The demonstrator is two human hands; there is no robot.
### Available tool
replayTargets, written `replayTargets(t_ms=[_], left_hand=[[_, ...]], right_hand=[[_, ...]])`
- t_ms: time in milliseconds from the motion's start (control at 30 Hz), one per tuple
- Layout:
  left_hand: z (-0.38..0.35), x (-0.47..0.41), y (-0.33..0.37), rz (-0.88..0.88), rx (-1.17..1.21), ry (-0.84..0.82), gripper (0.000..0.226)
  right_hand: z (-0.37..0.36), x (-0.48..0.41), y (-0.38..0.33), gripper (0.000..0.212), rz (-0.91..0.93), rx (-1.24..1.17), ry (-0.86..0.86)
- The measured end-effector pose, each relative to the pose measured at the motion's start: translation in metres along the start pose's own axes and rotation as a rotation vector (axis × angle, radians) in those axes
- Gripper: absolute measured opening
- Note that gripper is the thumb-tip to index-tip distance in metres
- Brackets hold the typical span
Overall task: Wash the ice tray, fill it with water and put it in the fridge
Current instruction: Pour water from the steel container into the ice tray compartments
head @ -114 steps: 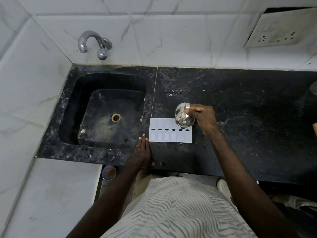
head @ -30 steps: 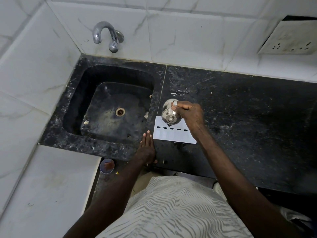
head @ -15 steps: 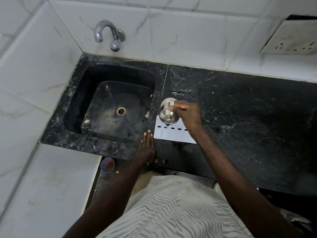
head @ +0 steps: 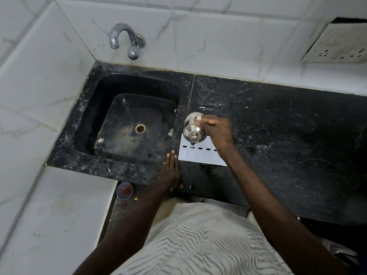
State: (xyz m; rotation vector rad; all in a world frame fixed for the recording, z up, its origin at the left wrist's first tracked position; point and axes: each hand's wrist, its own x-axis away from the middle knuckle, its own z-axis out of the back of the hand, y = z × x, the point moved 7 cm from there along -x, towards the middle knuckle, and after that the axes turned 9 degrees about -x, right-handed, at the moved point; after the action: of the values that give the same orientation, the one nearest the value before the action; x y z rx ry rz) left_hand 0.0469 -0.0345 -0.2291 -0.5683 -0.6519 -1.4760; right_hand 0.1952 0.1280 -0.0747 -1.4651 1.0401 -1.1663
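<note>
Right hand [head: 216, 132]: grips tilted steel cup [head: 193, 132] over ice tray [head: 198, 156]
Left hand [head: 170, 171]: fingers straight, flat on counter [head: 288, 135]
Ice tray: on counter, just right of sink [head: 93, 108]
Room: white tiles, tap [head: 127, 39] behind sink

I face a corner of white, marble-veined wall tiles [head: 218, 36]. Below them runs a black speckled stone counter [head: 288, 126]. A square sink [head: 127, 84] of the same stone is sunk into its left end, with 1 round metal drain [head: 140, 128] in its floor. A curved chrome tap [head: 127, 39] juts from the wall above the sink. A grimy socket plate [head: 337, 46] sits at upper right. A white slab [head: 49, 215] lies lower left, with a small round tub [head: 124, 190] just beside its edge.
</note>
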Motion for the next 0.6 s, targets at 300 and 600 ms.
replayTargets(t_ms=[300,600], left_hand=[[0.001,0.002,0.0,0.006,0.034,-0.024,0.13],[0.002,0.002,0.0,0.004,0.023,-0.027,0.128]], right_hand=[[-0.018,0.001,-0.006,0.019,0.045,0.006,-0.056],[-0.026,0.0,-0.008,0.02,0.092,0.054,-0.076]])
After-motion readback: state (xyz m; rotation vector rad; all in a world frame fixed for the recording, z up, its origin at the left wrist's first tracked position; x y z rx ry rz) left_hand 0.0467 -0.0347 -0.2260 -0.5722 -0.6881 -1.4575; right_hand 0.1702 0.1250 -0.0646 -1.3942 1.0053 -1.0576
